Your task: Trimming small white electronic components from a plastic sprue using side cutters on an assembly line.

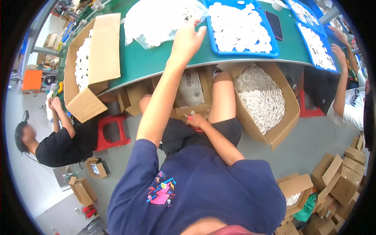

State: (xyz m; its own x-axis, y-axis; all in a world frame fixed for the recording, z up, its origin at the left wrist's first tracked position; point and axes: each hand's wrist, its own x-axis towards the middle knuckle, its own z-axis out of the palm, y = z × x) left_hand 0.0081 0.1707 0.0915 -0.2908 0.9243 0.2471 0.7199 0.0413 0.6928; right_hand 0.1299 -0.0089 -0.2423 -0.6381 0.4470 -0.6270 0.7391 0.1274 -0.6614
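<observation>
My left hand (pixel 189 38) reaches over the green bench at the right end of a clear plastic bag (pixel 150 23) full of white round pieces. Its thumb stands apart from the fingers, and nothing shows in its grasp; the fingertips are partly hidden. Right beside it is a blue tray (pixel 275 51) heaped with white discs (pixel 239 29). Down in my lap, my right hand (pixel 197 120) is closed around a small red-handled tool (pixel 189 117), whose exact kind I cannot make out. Below it, between my legs, an open cardboard box (pixel 201 109) stands under the bench.
A box of white rings (pixel 262 102) sits by my right leg. On the bench are another cardboard box (pixel 105 47) at left, a phone (pixel 273 25) and more blue trays (pixel 327 64). Co-workers sit at both sides, near red stools (pixel 111 133). Stacked cartons (pixel 346 180) stand behind right.
</observation>
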